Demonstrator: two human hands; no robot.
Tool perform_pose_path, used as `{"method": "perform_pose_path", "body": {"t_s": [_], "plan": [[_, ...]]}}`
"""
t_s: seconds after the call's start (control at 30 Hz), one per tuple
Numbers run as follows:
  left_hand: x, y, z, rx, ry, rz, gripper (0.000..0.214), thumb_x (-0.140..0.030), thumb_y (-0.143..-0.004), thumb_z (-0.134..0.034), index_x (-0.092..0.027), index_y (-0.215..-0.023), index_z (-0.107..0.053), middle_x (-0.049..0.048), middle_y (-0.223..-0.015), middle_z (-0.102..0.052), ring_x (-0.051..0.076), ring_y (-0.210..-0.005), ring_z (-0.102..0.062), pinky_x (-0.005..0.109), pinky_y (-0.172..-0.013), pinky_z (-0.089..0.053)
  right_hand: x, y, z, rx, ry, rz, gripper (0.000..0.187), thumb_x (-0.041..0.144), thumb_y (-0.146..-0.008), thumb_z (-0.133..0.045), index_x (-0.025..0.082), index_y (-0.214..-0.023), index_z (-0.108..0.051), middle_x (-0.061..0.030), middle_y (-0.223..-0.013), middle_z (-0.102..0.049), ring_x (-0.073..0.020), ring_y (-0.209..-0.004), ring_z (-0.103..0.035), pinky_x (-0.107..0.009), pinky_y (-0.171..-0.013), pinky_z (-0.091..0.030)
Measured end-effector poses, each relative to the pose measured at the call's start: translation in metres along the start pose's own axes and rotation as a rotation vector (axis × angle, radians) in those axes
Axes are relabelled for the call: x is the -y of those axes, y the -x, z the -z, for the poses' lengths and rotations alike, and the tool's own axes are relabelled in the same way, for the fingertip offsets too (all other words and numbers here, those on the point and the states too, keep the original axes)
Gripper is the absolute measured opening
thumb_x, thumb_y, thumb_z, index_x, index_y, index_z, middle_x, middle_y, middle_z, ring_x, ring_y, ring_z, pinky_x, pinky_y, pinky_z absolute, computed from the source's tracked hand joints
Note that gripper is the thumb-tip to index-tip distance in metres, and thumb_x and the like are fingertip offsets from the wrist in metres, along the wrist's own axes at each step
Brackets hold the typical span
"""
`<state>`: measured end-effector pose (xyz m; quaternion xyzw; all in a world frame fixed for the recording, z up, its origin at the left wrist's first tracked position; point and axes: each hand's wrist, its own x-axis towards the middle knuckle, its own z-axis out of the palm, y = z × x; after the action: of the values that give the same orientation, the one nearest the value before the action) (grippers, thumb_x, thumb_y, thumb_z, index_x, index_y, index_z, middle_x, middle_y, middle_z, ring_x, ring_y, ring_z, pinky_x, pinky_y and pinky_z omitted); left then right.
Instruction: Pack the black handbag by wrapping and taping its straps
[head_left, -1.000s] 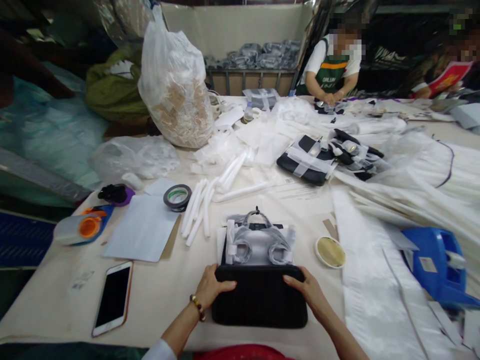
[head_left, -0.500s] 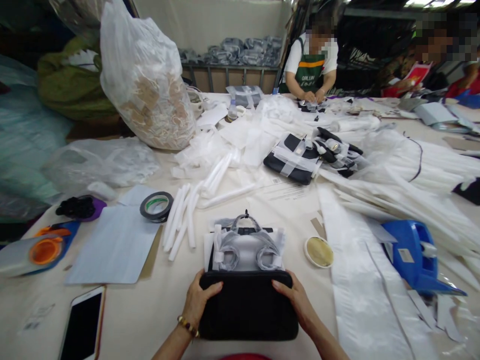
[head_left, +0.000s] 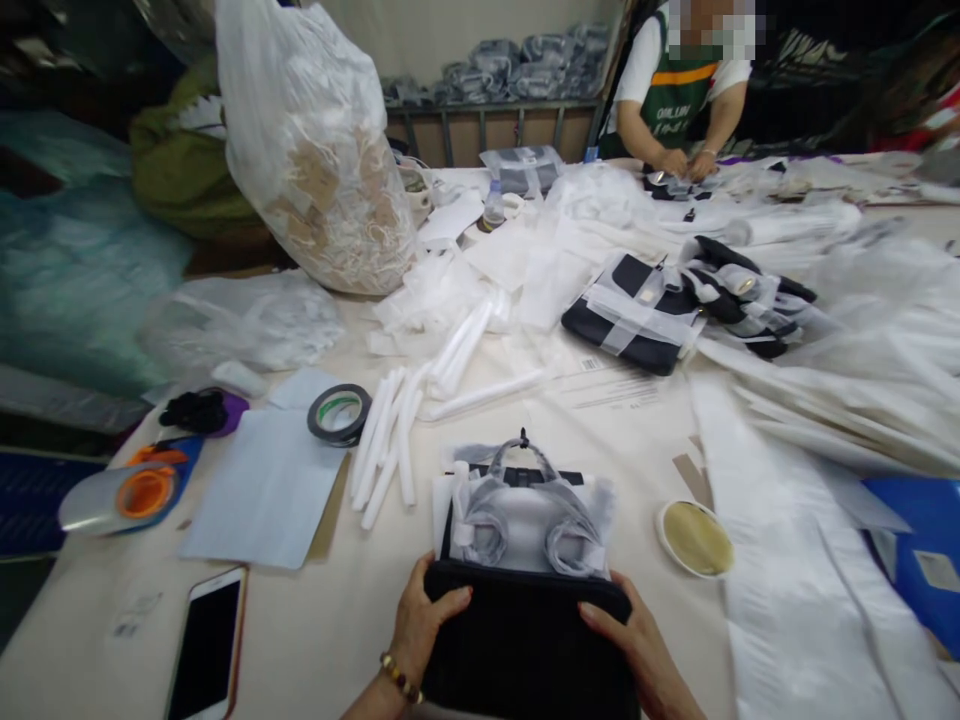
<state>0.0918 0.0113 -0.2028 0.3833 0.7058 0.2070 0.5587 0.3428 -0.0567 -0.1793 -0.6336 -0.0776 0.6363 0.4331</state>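
A black handbag point(head_left: 529, 645) lies flat on the table right in front of me. Its handles point(head_left: 525, 500) are wrapped in grey-white protective film and rest on white paper. My left hand point(head_left: 424, 620) grips the bag's left top corner, thumb on top; a bead bracelet is on that wrist. My right hand point(head_left: 637, 645) grips the bag's right top corner the same way. Both hands are closed on the bag.
A phone point(head_left: 206, 645) lies at the lower left, a tape roll point(head_left: 339, 414) and white foam tubes point(head_left: 390, 440) beyond it. A round yellow dish point(head_left: 695, 537) sits right of the bag. Another wrapped black bag point(head_left: 637, 315), a large plastic sack point(head_left: 319, 150) and a person point(head_left: 679, 95) are farther off.
The view has shifted and tilted a little; the bag now sits lower in the picture. Both hands keep their hold on the bag's top corners.
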Motion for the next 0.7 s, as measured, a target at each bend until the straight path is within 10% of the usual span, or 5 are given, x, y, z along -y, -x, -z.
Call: {"method": "perform_pose_path", "body": {"t_s": [0.27,0.47,0.7], "plan": [[-0.018,-0.009,0.019,0.114,-0.163,-0.091,0.074,-0.055,-0.059,-0.06,-0.008,-0.115,-0.05,0.0149,-0.118,-0.054,0.029,-0.115,-0.044,0.037,-0.101,-0.03,-0.006,-0.006,-0.003,-0.131,0.055,0.013,0.057,0.044,-0.049,-0.071,0.021,-0.098,-0.051,-0.0026,-0.073,-0.068,-0.0264,-0.07,-0.064,-0.036,-0.065,-0.05],[-0.048,-0.048,0.004,-0.179,-0.112,-0.195,0.033,-0.027,-0.075,-0.047,-0.014,-0.101,-0.062,0.0081,-0.106,-0.061,0.021,-0.104,-0.053,0.031,-0.096,-0.036,-0.02,-0.015,0.004,-0.172,0.04,-0.007,0.063,0.046,-0.045,-0.071,0.023,-0.101,-0.052,-0.0034,-0.075,-0.068,-0.0284,-0.072,-0.064,-0.038,-0.067,-0.051],[-0.045,-0.075,-0.011,-0.201,-0.021,-0.15,0.034,-0.018,-0.065,-0.059,-0.012,-0.098,-0.063,0.0054,-0.086,-0.067,0.02,-0.08,-0.06,0.03,-0.077,-0.048,-0.026,-0.022,0.012,-0.167,0.099,0.016,0.07,0.048,-0.045,-0.072,0.021,-0.106,-0.049,-0.0048,-0.074,-0.069,-0.0278,-0.066,-0.064,-0.036,-0.062,-0.051]]}}
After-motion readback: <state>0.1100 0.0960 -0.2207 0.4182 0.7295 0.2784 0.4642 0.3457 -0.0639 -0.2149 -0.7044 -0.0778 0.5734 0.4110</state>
